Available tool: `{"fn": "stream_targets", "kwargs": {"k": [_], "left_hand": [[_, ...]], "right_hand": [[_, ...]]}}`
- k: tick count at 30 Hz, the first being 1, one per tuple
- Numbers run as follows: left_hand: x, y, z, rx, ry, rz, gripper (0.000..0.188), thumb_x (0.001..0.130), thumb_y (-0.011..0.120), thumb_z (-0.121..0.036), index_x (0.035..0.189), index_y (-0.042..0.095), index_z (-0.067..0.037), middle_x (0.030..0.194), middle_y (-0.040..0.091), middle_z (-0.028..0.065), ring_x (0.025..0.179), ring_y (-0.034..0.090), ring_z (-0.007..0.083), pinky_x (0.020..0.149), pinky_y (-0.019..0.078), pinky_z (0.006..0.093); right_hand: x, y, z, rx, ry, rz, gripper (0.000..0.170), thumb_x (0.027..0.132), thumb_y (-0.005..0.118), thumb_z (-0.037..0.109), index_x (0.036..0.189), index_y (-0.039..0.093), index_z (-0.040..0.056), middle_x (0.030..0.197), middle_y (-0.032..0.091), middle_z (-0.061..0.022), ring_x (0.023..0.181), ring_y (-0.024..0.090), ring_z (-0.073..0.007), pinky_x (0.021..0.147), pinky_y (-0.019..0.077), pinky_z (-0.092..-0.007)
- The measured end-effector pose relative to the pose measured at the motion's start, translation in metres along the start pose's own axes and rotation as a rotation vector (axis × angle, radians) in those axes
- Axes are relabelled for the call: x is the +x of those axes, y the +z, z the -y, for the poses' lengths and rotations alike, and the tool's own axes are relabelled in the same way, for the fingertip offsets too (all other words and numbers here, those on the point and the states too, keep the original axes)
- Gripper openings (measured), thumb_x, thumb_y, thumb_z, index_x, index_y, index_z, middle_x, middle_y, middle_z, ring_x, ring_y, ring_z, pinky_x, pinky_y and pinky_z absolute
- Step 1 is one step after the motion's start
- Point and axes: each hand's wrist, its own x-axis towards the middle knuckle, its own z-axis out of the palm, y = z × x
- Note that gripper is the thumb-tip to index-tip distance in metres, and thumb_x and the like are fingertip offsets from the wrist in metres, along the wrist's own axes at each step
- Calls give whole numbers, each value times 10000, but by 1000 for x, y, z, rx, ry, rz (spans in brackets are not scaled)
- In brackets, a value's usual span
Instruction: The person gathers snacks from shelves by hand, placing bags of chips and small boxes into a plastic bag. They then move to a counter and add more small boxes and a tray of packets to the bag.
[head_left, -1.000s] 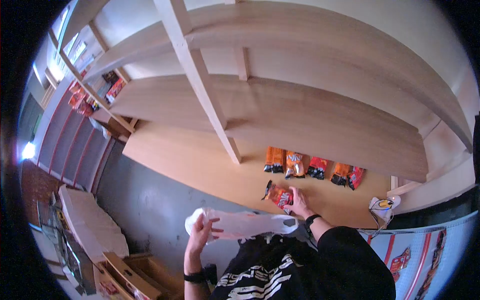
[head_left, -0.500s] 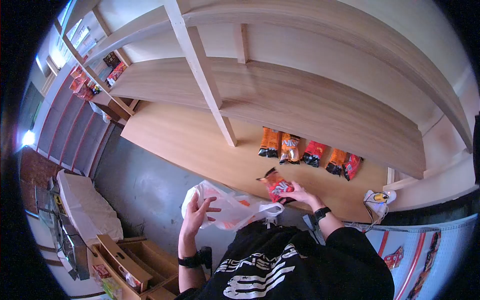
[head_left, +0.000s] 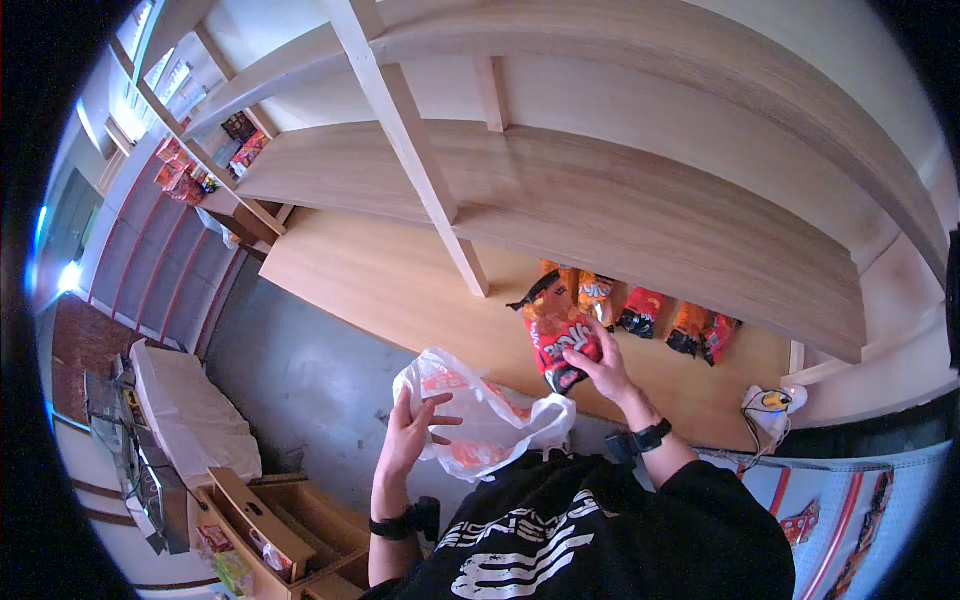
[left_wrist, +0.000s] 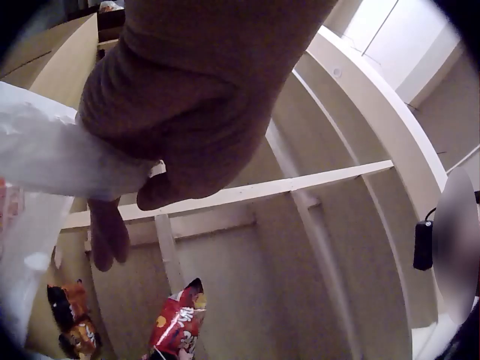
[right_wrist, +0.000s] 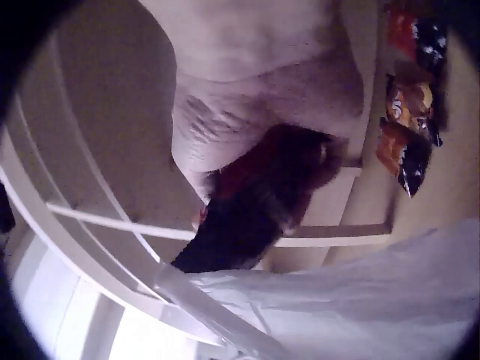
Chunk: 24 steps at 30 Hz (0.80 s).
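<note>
Wooden shelves fill the space before us, and at the far left we see a grey rack with red strips. An open cardboard box stands below, on grey floor. Next comes our left hand, its thumb side pinching a white plastic bag while other fingers spread out over it. Well apart from it, we hold a red snack packet, tilted, above and to the right of the bag; our right hand grips its right edge, thumb across the front. Behind and to the right of the packet, a row of orange and red packets lies on the lowest board. Farthest right, we see a cabled white fitting near the board's end.
</note>
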Motion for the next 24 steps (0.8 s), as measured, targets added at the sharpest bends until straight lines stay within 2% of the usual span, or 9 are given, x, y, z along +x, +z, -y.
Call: {"fn": "stream_targets", "kwargs": {"k": [4, 5, 8, 10, 12, 16, 17, 20, 24], "left_hand": [[1, 8, 0, -22, 15, 51, 517, 961, 370, -146, 1371, 72, -46, 1201, 512, 209, 863, 640, 293, 529, 541, 298], [1, 11, -1, -17, 18, 67, 517, 961, 365, -141, 1372, 65, -48, 1207, 507, 211, 866, 640, 294, 526, 543, 299], [1, 18, -5, -22, 11, 94, 520, 961, 354, -124, 1374, 46, -56, 1217, 497, 217, 864, 640, 290, 524, 546, 304], [0, 20, -7, 2, 5, 68, 524, 960, 357, -122, 1375, 44, -59, 1214, 502, 209, 846, 643, 283, 520, 544, 299], [-3, 18, -5, -11, 0, 47, 523, 960, 361, -123, 1374, 49, -57, 1211, 507, 203, 833, 646, 278, 515, 540, 292], [-5, 22, -15, -5, 3, 66, 503, 959, 376, -134, 1365, 93, -46, 1181, 533, 178, 790, 653, 261, 493, 524, 276], [-5, 24, -15, -5, 4, 66, 503, 959, 376, -134, 1365, 93, -46, 1181, 533, 178, 790, 653, 261, 493, 524, 276], [-5, 31, -12, -18, -7, 48, 454, 957, 370, -124, 1349, 160, -34, 1166, 535, 162, 747, 651, 240, 476, 513, 273], [-8, 34, -8, 81, -14, -9, 423, 948, 355, -93, 1340, 213, -17, 1238, 459, 154, 713, 641, 223, 463, 505, 264]], "right_hand": [[-5, -7, -2, 290, 348, 430, 527, 796, 632, 183, 1252, 444, -4, 1126, 572, -75, 1033, 532, -148, 899, 423, -289], [-9, -3, 12, 193, 481, 447, 519, 797, 633, 197, 1244, 460, -1, 1120, 581, -71, 1031, 534, -146, 911, 414, -288], [-8, 14, -22, 123, 147, 200, 510, 790, 654, 180, 1227, 468, -6, 1088, 590, -85, 1024, 537, -146, 904, 423, -293], [-1, 17, 8, 42, -17, 48, 502, 788, 663, 171, 1216, 471, -9, 1083, 591, -84, 1020, 540, -147, 911, 418, -296], [6, 9, 22, -3, -12, 89, 493, 798, 653, 154, 1224, 462, -4, 1081, 591, -90, 994, 557, -152, 890, 435, -292], [4, 4, 5, 181, 419, 521, 459, 831, 607, 156, 1239, 459, 5, 1098, 587, -79, 992, 551, -138, 892, 428, -283], [-3, 9, -9, 171, 415, 557, 489, 832, 610, 210, 1251, 451, 13, 1096, 588, -63, 966, 551, -124, 850, 440, -268], [-6, 19, -21, 201, 616, 741, 426, 851, 553, 295, 1190, 515, 38, 904, 573, 20, 842, 546, -64, 740, 440, -199], [-7, 35, -21, 195, 786, 629, 319, 850, 528, 334, 1025, 595, 76, 776, 556, 41, 700, 535, -52, 606, 418, -171]]}}
